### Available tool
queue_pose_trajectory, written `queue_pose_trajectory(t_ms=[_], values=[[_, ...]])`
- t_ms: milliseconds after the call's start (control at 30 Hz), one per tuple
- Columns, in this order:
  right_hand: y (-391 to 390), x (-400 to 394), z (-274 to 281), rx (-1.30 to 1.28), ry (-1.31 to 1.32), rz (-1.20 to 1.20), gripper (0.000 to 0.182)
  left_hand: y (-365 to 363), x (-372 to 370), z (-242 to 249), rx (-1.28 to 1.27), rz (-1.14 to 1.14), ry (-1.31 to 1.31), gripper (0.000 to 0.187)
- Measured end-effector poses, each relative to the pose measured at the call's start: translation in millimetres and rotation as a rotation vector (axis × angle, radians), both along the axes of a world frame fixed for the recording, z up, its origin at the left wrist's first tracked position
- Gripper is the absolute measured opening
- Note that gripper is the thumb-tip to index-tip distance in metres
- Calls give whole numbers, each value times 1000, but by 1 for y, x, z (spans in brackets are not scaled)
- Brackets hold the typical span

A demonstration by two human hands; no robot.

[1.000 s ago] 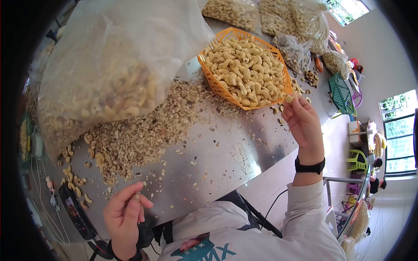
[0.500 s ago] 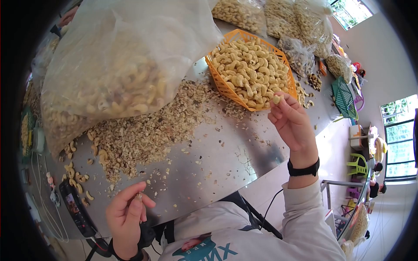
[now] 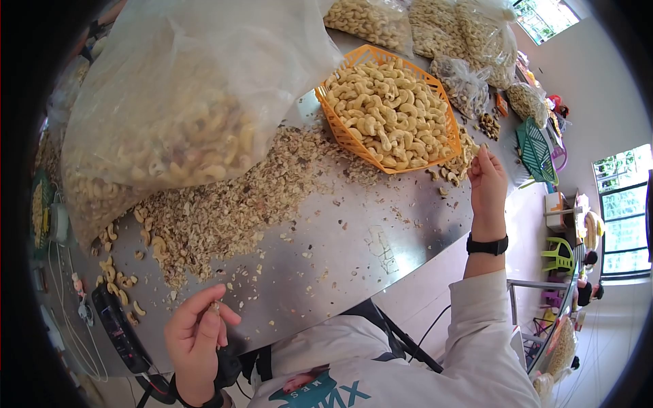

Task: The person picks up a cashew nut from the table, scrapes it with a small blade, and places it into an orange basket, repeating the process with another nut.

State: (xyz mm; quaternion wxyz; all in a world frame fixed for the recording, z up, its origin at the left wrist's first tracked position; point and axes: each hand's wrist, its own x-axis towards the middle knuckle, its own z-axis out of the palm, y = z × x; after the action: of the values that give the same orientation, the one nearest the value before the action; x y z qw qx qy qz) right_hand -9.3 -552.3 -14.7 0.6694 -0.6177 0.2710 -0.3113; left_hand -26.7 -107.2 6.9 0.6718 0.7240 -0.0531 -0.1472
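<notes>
While the left hand [image 3: 196, 333] pinches a small nut piece, the right hand [image 3: 488, 178], fingers pinched together, sits just right of the orange basket [image 3: 340, 132].

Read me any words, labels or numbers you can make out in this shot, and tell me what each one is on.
"XNW" in large teal letters, seen upside down from the head camera, on the front of the person's light shirt.
A smaller line of letters above it on the same print: too small to read.
The dark phone at the table edge: screen too blurred to read.
</notes>
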Motion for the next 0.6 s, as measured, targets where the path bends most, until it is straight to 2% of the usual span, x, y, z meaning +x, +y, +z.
queue_pose_trajectory(t_ms=[300,600], values=[[-17,6,-17,-150,233,-11,27,-3,0,6,-12,7,64,26],[-21,3,-22,-154,246,-22,30,-2,0,5,-9,0,60,26]])
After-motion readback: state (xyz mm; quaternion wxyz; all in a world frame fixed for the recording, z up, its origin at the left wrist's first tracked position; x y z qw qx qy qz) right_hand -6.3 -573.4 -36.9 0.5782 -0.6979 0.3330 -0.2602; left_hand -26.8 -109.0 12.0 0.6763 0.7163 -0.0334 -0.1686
